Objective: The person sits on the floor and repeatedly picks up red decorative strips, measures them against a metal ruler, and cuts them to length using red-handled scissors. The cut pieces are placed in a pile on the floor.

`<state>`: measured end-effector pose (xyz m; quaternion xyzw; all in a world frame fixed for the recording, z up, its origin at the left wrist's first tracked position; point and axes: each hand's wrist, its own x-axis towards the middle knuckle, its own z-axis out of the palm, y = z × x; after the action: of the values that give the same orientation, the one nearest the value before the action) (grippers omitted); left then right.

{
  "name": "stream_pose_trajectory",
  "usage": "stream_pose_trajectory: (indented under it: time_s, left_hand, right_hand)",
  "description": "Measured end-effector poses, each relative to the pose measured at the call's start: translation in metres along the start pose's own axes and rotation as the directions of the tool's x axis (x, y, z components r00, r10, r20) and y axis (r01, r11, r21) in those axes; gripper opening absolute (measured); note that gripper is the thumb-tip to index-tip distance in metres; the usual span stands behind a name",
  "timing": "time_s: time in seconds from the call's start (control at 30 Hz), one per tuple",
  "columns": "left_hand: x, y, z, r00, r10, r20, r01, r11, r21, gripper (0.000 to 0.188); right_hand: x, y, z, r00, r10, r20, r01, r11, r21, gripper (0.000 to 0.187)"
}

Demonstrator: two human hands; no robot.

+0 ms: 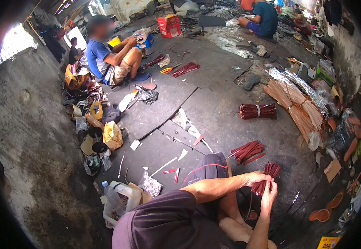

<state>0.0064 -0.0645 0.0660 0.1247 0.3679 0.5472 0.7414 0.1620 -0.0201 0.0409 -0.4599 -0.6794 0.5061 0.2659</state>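
A red cardboard box stands open on the floor at the far end, with a smaller blue-and-white carton just left of it (beside a seated person). A yellow label shows at the lower right edge, partly cut off.

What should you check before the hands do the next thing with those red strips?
1. Both hands on the bundle of red strips: ok, left hand and right hand grip it.
2. Strip ends even: cannot tell, too small.
3. More strips close by: ok, a loose pile lies on the floor just ahead.
4. Finished example nearby: ok, a banded bundle lies farther ahead.
5. Band around the held bundle: cannot tell.
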Motion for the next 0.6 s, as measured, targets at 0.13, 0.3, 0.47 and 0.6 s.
stream_pose_trajectory:
  time_s: [0.13, 0.3, 0.47, 0.6]
  left_hand:
    - [-0.006, 0.015, 0.014, 0.981, -0.087, -0.175, 0.104, 0.991, 0.088, 0.024]
    - [-0.003, 0.018, 0.006, 0.99, -0.129, -0.056, 0.139, 0.957, 0.254, 0.023]
    - [0.004, 0.015, 0.006, 0.999, 0.004, -0.041, 0.001, 0.992, 0.122, 0.039]
    - [0.008, 0.018, 0.0, 0.997, -0.02, -0.071, 0.02, 1.0, 0.01, 0.033]
  right_hand:
    - [-0.005, -0.018, -0.009, 0.999, -0.028, 0.039, 0.031, 0.996, -0.079, 0.038]
    - [0.004, -0.008, -0.014, 0.986, 0.144, 0.079, -0.159, 0.957, 0.241, 0.022]
    - [0.005, -0.015, -0.016, 0.987, 0.153, 0.045, -0.159, 0.954, 0.255, 0.025]
    - [0.003, -0.025, -0.023, 0.974, 0.215, 0.079, -0.228, 0.891, 0.391, 0.032]
